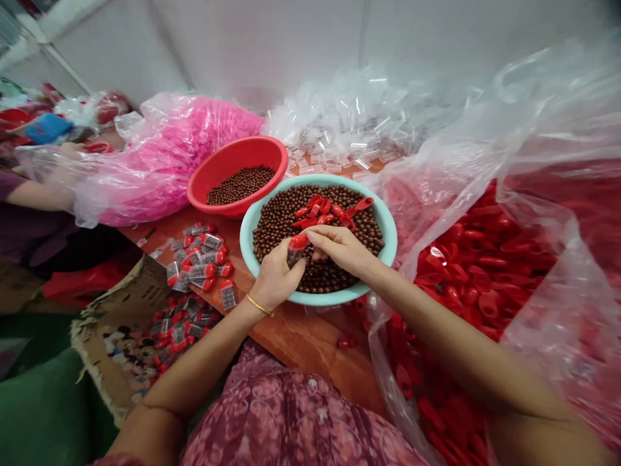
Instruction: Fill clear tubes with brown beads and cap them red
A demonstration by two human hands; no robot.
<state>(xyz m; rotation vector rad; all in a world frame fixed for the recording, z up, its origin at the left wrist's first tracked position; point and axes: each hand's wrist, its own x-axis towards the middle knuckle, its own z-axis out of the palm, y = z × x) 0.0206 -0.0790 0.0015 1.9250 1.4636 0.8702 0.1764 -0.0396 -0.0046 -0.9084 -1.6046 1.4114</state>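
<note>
While both forearms reach in over the near rim of the teal bowl point(388, 243), the left hand point(276, 278) curls around a small clear tube with a red cap point(297, 248), gripping it upright just above the brown balls point(276, 223). Meeting it from the other side, the right hand point(342, 249) pinches its fingertips narrowly at the cap. Loose red caps point(324, 211) lie on the heap of balls toward the bowl's far side. Behind the teal bowl and touching it, a red bowl point(228, 165) holds a shallower layer of the same balls. Left of the teal bowl, filled capped tubes point(201, 255) lie on the wooden surface point(301, 336), with more in a cardboard box point(116, 336). Right of the bowl, a clear bag of red caps point(480, 272) gapes open.
</note>
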